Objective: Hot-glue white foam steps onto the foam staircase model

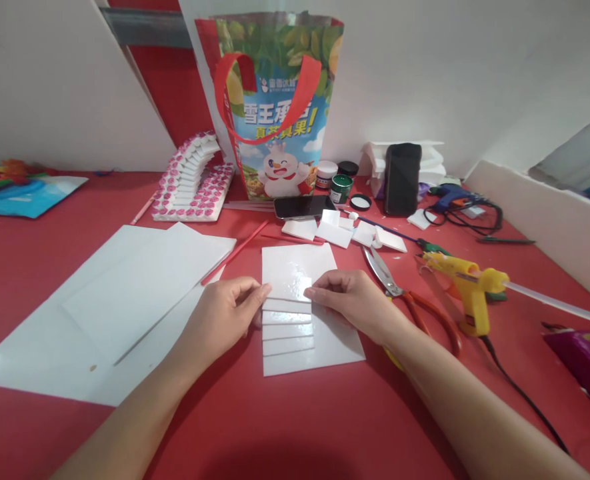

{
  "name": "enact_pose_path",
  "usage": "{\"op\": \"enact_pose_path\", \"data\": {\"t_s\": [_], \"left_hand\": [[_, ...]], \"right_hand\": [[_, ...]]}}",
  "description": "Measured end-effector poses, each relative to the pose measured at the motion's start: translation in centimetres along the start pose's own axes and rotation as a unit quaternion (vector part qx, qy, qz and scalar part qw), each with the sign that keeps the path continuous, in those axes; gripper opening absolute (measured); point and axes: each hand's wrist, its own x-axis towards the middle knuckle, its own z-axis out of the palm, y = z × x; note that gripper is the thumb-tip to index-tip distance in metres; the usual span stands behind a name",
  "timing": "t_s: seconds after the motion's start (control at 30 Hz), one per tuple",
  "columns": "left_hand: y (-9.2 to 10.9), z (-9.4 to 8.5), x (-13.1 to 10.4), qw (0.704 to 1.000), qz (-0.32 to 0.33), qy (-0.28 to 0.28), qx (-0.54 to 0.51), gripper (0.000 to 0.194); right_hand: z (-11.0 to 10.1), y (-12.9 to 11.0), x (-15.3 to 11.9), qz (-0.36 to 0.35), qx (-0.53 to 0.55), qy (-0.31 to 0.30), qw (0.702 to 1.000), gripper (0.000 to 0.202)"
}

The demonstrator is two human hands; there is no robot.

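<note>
A white foam board base (337, 337) lies flat on the red table, with several foam strips (287, 331) stacked on its left part like steps. At the far end of the steps, my left hand (235, 303) pinches the left edge of the uppermost white foam strip (287, 291). My right hand (345, 297) pinches that strip's right edge between thumb and fingers. The fingertips hide the strip's ends. Glossy patches shine on the steps and on the board behind them.
Right of my hands lie orange-handled shears (395, 283) and a yellow glue gun (467, 283) with a clear stick. Foam offcuts (335, 233), a phone (302, 207) and paint jars (341, 189) sit behind. Large white sheets (39, 333), a dotted staircase model (187, 190) and a bag (279, 100) stand around.
</note>
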Motion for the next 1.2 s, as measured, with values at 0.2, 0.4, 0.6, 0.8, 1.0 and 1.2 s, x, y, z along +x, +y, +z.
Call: {"op": "enact_pose_path", "data": {"t_s": [0.2, 0.4, 0.6, 0.8, 1.0, 1.2], "left_hand": [[0.0, 0.0, 0.0, 1.000, 0.001, 0.003, -0.009, 0.042], [-0.2, 0.0, 0.1, 1.000, -0.002, -0.003, -0.021, 0.042], [-0.5, 0.0, 0.2, 0.999, -0.012, -0.014, -0.037, 0.043], [-0.6, -0.2, 0.3, 0.996, -0.041, -0.035, -0.064, 0.048], [0.6, -0.6, -0.7, 0.997, -0.008, 0.026, 0.071, 0.051], [2.4, 0.9, -2.4, 0.963, 0.006, 0.048, 0.266, 0.077]], "right_hand": [[0.0, 0.2, 0.0, 0.000, 0.005, 0.001, 1.000, 0.025], [0.1, 0.1, 0.0, 0.005, 0.005, 0.002, 1.000, 0.024], [-0.1, 0.4, 0.1, -0.006, -0.003, -0.004, 1.000, 0.026], [-1.0, 0.6, 0.1, -0.023, -0.007, 0.040, 0.999, 0.040], [-2.9, 0.6, 0.2, -0.117, -0.308, 0.229, 0.916, 0.026], [-2.7, 0.6, 0.3, -0.097, -0.341, 0.212, 0.911, 0.019]]}}
